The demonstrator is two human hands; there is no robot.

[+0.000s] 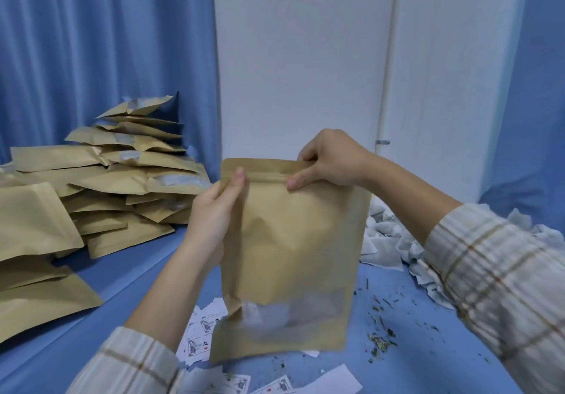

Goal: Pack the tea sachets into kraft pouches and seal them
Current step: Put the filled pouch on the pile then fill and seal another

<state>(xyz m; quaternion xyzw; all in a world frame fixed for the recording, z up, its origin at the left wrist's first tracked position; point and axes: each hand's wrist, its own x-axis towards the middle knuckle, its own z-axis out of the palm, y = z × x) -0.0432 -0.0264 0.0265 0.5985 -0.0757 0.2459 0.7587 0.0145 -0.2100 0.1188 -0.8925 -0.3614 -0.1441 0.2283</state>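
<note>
Holding a kraft pouch (pixel 293 246) upright above the blue table (pixel 128 274), both hands are pinching its top strip. The left hand (pixel 214 213) is gripping the upper left corner, thumb lying along the zip line. The right hand (pixel 327 161) is pinching the upper right part, thumb in front, fingers curled behind. White sachets are showing blurred through the pouch's lower window. Printed labels (pixel 200 337) are lying beneath; their writing is too small to read. Filled pouches (pixel 122 176) are stacking at left, loose tea sachets (pixel 388 240) are heaping at right, and tea crumbs (pixel 380 340) are scattering between.
</note>
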